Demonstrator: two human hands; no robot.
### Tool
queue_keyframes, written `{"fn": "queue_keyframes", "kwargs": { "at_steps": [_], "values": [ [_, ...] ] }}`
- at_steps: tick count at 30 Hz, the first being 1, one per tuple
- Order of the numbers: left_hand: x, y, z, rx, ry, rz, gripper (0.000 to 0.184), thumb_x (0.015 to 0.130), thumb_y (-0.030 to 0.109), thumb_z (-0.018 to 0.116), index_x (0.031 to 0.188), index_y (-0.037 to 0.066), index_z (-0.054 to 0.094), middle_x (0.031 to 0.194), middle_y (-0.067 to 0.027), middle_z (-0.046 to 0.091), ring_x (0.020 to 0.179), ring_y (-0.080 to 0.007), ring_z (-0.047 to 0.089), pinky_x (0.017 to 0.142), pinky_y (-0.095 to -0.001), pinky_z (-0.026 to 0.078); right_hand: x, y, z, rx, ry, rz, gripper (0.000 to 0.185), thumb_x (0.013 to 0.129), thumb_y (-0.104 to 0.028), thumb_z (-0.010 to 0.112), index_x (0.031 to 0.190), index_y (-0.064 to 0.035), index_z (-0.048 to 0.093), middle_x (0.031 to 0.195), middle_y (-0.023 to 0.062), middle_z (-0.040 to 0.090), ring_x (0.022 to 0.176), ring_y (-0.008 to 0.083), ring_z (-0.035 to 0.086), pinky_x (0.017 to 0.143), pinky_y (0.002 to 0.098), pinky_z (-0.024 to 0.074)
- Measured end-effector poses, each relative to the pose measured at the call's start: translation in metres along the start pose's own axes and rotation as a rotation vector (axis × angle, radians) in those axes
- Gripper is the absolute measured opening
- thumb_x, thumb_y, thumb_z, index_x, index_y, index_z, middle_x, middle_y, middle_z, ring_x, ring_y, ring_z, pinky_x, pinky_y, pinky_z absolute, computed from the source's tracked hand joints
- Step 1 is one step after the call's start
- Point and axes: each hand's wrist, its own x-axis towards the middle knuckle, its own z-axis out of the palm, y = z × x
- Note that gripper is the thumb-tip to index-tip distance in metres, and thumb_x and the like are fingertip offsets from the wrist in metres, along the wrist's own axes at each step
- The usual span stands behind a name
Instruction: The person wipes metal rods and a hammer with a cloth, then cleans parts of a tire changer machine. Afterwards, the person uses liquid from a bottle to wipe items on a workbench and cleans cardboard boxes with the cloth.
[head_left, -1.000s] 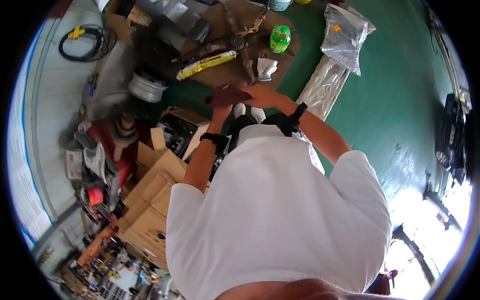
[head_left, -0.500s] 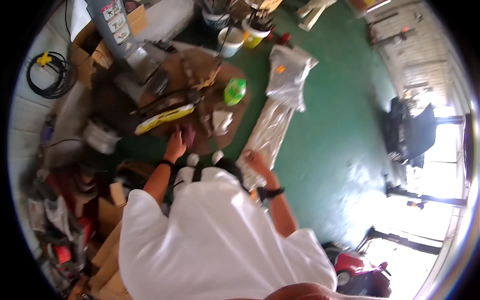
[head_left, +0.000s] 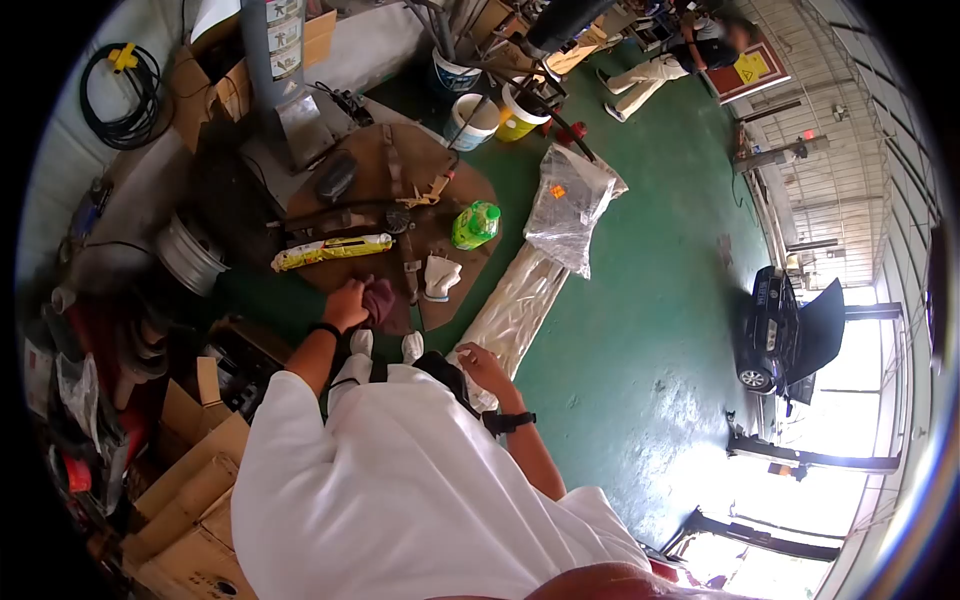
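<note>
My left hand (head_left: 346,305) is closed on a dark red cloth (head_left: 377,300) at the near edge of a brown board (head_left: 440,165). Lying just beyond it is a yellow packet (head_left: 333,251). On the board's right part stand a green bottle (head_left: 476,225) and, nearer me, a white glove (head_left: 441,277). A black round knob (head_left: 398,219) sits near the board's middle. My right hand (head_left: 483,368) hangs by my right hip, over the near end of a plastic-wrapped long package (head_left: 510,310), its fingers slightly curled and apart, holding nothing visible.
Buckets (head_left: 473,122) stand beyond the board. A clear plastic bag (head_left: 570,205) lies on the green floor. Cardboard boxes (head_left: 190,500) are at the lower left, a wheel rim (head_left: 188,255) at the left. Another person (head_left: 665,68) stands far off; a dark car (head_left: 768,330) is at the right.
My hands have come apart. The left went to the board's near edge with the cloth; the right moved down beside my hip. The view has shifted, showing the buckets, car and another person.
</note>
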Motion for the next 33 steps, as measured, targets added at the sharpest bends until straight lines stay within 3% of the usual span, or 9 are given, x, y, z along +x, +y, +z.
{"fn": "queue_keyframes", "kwargs": {
  "at_steps": [3,5,13,16,18,21,25,31,33],
  "values": [
    [0.011,-0.046,0.002,0.022,0.09,-0.09,0.056,0.069,0.017,0.069,0.12,0.004,0.051,0.12,-0.0175,0.051,0.106,-0.0383,0.055,0.086,-0.0457,0.051,0.016,0.0,0.006,-0.058,-0.033,-0.029,0.019,0.088,-0.015,0.061,0.106,-0.0072,0.063,0.071,0.012,0.063,0.065,0.0219,0.062,0.06,0.0351,0.0485],
    [0.004,-0.046,-0.005,0.038,0.071,-0.104,0.064,0.071,0.017,0.07,0.128,0.005,0.045,0.123,-0.0163,0.049,0.106,-0.0374,0.055,0.087,-0.0454,0.051,0.028,0.009,0.015,-0.054,-0.073,-0.079,0.023,0.087,-0.019,0.061,0.107,-0.007,0.063,0.076,0.0183,0.066,0.074,0.0322,0.066,0.065,0.0406,0.0512],
    [0.002,0.024,0.058,0.163,-0.099,-0.223,0.071,0.075,0.025,0.067,0.13,-0.006,0.035,0.133,-0.0431,0.035,0.121,-0.0493,0.046,0.104,-0.0524,0.037,0.069,0.006,0.06,-0.205,-0.207,-0.177,0.041,0.086,-0.017,0.062,0.124,-0.0059,0.054,0.077,0.0181,0.065,0.074,0.0339,0.066,0.066,0.0412,0.0514],
    [0.015,0.036,0.057,-0.028,-0.261,-0.159,0.057,0.079,0.027,0.063,0.125,0.0,0.043,0.128,-0.0336,0.049,0.116,-0.0442,0.053,0.096,-0.0445,0.046,0.076,-0.002,0.069,-0.187,-0.267,-0.137,0.059,0.085,-0.019,0.064,0.136,-0.0047,0.039,0.09,0.0194,0.066,0.081,0.0348,0.066,0.072,0.0417,0.0521],
    [0.023,0.032,0.057,-0.897,-0.552,-0.219,0.051,0.081,0.027,0.065,0.124,0.002,0.052,0.121,-0.0172,0.061,0.109,-0.0286,0.058,0.096,-0.037,0.045,0.077,-0.012,0.076,-0.095,-0.123,-0.252,0.081,0.079,-0.022,0.07,0.143,-0.0031,0.025,0.116,0.022,0.059,0.104,0.0382,0.06,0.087,0.043,0.0494],
    [0.026,0.019,0.066,-0.9,-0.558,0.035,0.05,0.086,0.028,0.065,0.129,0.004,0.053,0.119,-0.0077,0.061,0.109,-0.0185,0.056,0.096,-0.0309,0.043,0.084,-0.026,0.071,0.143,-0.187,-0.149,0.082,0.078,-0.017,0.073,0.143,-0.0031,0.024,0.127,0.0197,0.052,0.11,0.0346,0.058,0.093,0.0418,0.047],
    [-0.003,0.053,0.009,-0.961,-0.617,0.076,0.052,0.088,0.028,0.066,0.132,0.006,0.051,0.12,-0.0058,0.06,0.109,-0.0175,0.056,0.095,-0.0309,0.043,0.081,-0.036,0.069,0.173,-0.044,-0.343,0.065,0.082,-0.01,0.069,0.136,-0.0043,0.034,0.114,0.014,0.06,0.109,0.0259,0.059,0.087,0.0375,0.0494],
    [-0.017,0.089,-0.03,-1.032,-0.747,0.245,0.057,0.094,0.041,0.057,0.14,0.01,0.042,0.127,-0.004,0.055,0.112,-0.0154,0.052,0.098,-0.0309,0.04,0.082,-0.021,0.046,0.491,-0.14,-0.001,0.052,0.08,-0.006,0.069,0.126,-0.0036,0.044,0.11,0.0094,0.061,0.096,0.0193,0.06,0.083,0.0335,0.0492],
    [-0.014,0.095,-0.037,-1.195,-0.8,0.069,0.067,0.094,0.057,0.046,0.145,0.014,0.036,0.13,-0.0043,0.054,0.118,-0.0146,0.049,0.102,-0.0334,0.038,0.095,0.024,0.039,-0.048,0.367,-0.511,0.04,0.078,-0.005,0.068,0.115,-0.003,0.052,0.102,0.0063,0.063,0.087,0.0162,0.059,0.077,0.032,0.0496]
  ]
}}
